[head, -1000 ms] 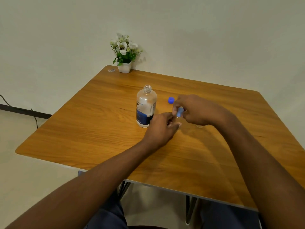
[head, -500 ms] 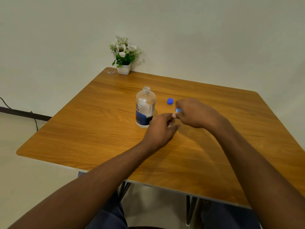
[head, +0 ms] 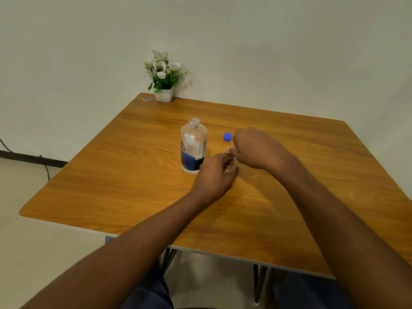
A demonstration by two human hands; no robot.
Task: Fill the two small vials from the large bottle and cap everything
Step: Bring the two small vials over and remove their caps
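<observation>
Left hand (head: 217,175) and right hand (head: 256,148) over the wooden table (head: 111,175), curled fingertips (head: 229,150) meeting, whether they pinch anything cannot be told, uncapped large bottle (head: 193,146) upright just left of the left hand, blue cap (head: 227,136) beside the right hand's far knuckles.

The large bottle (head: 193,146) is seen upright near the middle of the table (head: 107,175), uncapped, its threaded neck left open. Clear plastic is shown, with a white and dark blue label wrapped round the body (print too blurred to be read). A small blue cap (head: 227,136) is set down to its right, a little farther back, apart from the bottle. The vials are hidden where the left hand (head: 214,175) and right hand (head: 256,148) meet, fingers curled.
</observation>
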